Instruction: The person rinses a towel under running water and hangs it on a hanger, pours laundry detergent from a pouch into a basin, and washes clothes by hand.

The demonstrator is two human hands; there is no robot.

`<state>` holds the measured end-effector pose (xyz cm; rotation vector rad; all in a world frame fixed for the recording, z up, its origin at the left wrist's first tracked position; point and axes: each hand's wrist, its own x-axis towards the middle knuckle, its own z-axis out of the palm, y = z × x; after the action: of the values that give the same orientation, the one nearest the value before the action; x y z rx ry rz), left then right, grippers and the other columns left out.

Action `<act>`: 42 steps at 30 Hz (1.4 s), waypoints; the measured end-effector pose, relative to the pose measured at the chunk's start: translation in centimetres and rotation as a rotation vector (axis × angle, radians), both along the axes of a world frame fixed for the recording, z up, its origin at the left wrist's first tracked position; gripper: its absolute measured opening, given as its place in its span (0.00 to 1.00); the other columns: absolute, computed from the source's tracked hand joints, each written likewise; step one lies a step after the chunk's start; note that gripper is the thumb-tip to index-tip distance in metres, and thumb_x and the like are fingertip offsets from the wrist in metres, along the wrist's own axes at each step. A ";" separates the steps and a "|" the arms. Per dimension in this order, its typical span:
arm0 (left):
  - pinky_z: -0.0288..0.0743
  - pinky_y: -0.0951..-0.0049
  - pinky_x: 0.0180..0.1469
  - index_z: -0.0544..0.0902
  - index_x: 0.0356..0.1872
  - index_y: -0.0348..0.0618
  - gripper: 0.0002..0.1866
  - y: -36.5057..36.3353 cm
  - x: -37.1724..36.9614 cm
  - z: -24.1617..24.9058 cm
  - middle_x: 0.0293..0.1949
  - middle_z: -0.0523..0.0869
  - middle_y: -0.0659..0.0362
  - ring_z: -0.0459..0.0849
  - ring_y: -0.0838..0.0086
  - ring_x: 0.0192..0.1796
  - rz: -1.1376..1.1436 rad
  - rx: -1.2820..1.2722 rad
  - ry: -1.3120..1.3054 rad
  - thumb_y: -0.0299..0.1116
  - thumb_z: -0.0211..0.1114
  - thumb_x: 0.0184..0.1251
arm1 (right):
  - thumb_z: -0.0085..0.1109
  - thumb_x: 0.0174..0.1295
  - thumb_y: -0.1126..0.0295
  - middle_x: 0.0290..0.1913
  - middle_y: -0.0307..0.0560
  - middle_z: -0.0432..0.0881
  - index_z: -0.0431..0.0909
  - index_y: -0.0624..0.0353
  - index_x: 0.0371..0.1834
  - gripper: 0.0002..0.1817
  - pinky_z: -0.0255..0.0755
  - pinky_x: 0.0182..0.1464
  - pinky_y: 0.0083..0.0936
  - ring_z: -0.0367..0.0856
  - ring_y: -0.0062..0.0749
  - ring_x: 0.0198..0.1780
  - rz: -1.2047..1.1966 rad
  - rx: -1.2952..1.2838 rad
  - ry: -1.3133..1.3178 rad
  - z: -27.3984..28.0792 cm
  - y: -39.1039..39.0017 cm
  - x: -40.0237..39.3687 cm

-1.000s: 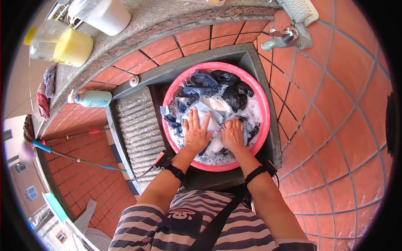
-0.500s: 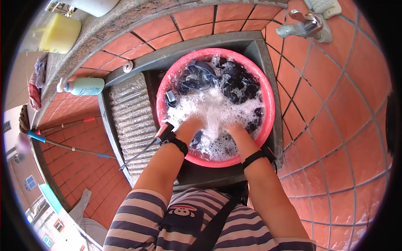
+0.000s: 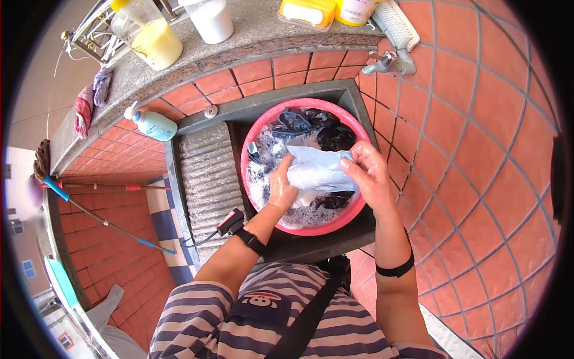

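A wet light-blue cloth [image 3: 323, 169] is stretched between my two hands, lifted over a pink basin [image 3: 317, 229]. My right hand [image 3: 369, 173] pinches the cloth's right end between thumb and fingers. At the other end, my left hand [image 3: 283, 185] grips the left edge, its fingers partly hidden by the fabric. Below the cloth, dark garments [image 3: 336, 136] and a denim-like piece [image 3: 294, 121] soak in sudsy water. The basin stands in a grey stone sink [image 3: 281, 91], with a ribbed washboard [image 3: 209, 167] on its left side.
A pump bottle [image 3: 156, 125] stands at the sink's back-left corner, and a tap [image 3: 387, 63] juts from the right wall. On the ledge sit a jug of yellow liquid [image 3: 156, 45], a white container [image 3: 212, 23] and a yellow box [image 3: 307, 12]. A mop [image 3: 89, 206] leans at left.
Both hands have come up out of the suds, now with the light-blue cloth between them. My right hand has moved right and up. The view has shifted, showing more of the ledge.
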<state>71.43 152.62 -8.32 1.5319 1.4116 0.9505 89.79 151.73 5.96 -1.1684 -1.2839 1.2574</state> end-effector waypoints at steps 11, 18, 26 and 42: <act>0.75 0.76 0.45 0.84 0.43 0.40 0.12 1.6 -4.2 8.1 0.39 0.85 0.64 0.81 0.81 0.40 -0.376 -0.357 -0.831 0.25 0.67 0.55 | 0.71 0.49 0.67 0.59 0.57 0.69 0.53 0.60 0.69 0.46 0.68 0.55 0.30 0.70 0.36 0.59 0.158 -0.186 -0.213 -4.1 0.4 0.9; 0.77 0.74 0.49 0.78 0.53 0.37 0.22 1.8 -5.9 10.6 0.45 0.84 0.58 0.83 0.77 0.44 -0.438 -0.437 -1.041 0.23 0.67 0.54 | 0.71 0.46 0.70 0.49 0.40 0.76 0.71 0.64 0.56 0.31 0.65 0.54 0.22 0.72 0.24 0.51 0.431 -0.269 0.126 -1.6 1.0 -0.5; 0.75 0.77 0.40 0.79 0.48 0.39 0.17 1.6 -9.3 3.1 0.41 0.84 0.56 0.83 0.75 0.38 -0.075 -0.572 -0.361 0.22 0.60 0.54 | 0.69 0.51 0.65 0.32 0.48 0.83 0.77 0.65 0.37 0.16 0.71 0.38 0.27 0.80 0.32 0.35 0.029 -0.160 -0.340 -9.6 1.9 -0.5; 0.64 0.43 0.61 0.46 0.70 0.35 0.44 -2.4 0.0 1.7 0.66 0.56 0.32 0.65 0.35 0.62 0.311 -1.502 -1.122 0.58 0.51 0.66 | 0.66 0.52 0.68 0.43 0.47 0.82 0.79 0.64 0.44 0.18 0.72 0.48 0.28 0.80 0.32 0.45 -0.080 -0.475 0.080 -13.0 1.5 -1.4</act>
<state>71.46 150.18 -6.60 -0.3534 0.9521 0.4348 88.43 153.21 -7.07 -1.4650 -0.8918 1.5823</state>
